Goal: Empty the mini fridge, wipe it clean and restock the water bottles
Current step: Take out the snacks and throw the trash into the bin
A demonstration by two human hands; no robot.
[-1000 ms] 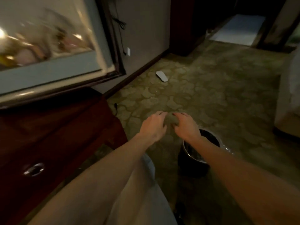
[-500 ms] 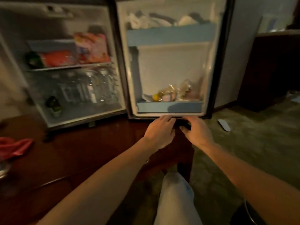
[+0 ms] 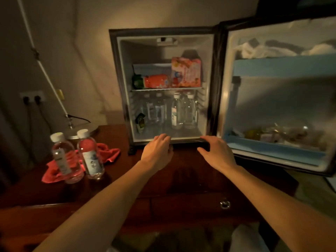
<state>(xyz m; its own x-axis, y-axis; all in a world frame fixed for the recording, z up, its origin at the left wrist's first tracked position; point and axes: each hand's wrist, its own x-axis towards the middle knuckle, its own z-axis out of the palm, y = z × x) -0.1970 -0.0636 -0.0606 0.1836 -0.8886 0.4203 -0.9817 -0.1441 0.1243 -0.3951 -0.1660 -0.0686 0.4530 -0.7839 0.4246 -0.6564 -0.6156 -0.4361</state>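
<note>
The mini fridge [image 3: 120, 73] stands open on a dark wooden cabinet [image 3: 181, 179]. Its upper shelf holds a red bottle [image 3: 156, 81] lying flat and a pink snack pack [image 3: 186, 72]. Several water bottles [image 3: 176, 111] stand on the lower level beside a small green packet [image 3: 140, 122]. The door [image 3: 278, 70] swings out to the right with small items in its racks. My left hand [image 3: 157, 151] and my right hand [image 3: 216, 151] hover just before the fridge's bottom edge, fingers loosely extended, holding nothing. Two more water bottles [image 3: 91, 153] stand at the left on a red cloth [image 3: 109, 151].
A lamp base [image 3: 80, 131] with its slanted white pole sits behind the two bottles. A wall socket [image 3: 32, 97] with plugs is at the far left. A drawer ring pull [image 3: 225, 204] shows on the cabinet front.
My view swung left from the carpet and bin to face the fridge squarely. Both hands came up from near the floor and spread apart in front of the fridge's lower edge.
</note>
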